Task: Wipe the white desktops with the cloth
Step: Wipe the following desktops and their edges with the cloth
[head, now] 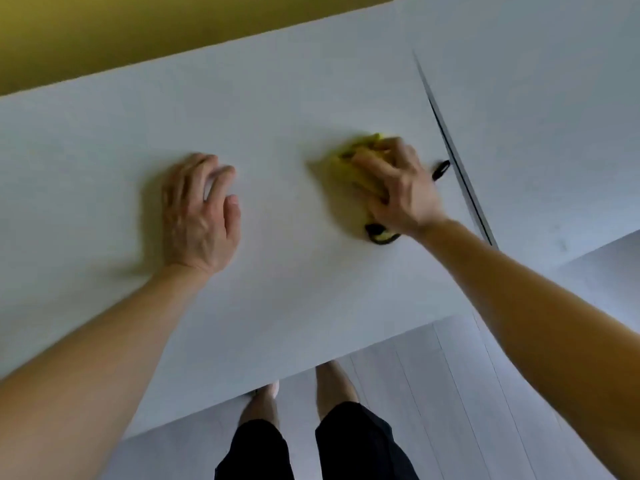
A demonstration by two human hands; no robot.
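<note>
Cloth [346, 183], yellow, lies on the desk [277, 98] under the right hand [398, 188], whose fingers grip it. Left hand [197, 209] rests on the desk, fingers relaxed.

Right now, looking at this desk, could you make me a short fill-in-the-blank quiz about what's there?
1. The right hand presses a ____ cloth onto the white desktop.
2. The small pen-like object lies on the desktop to the ____ of that hand.
3. The person's shorts are ____.

Missing words: yellow; right; black.
</note>
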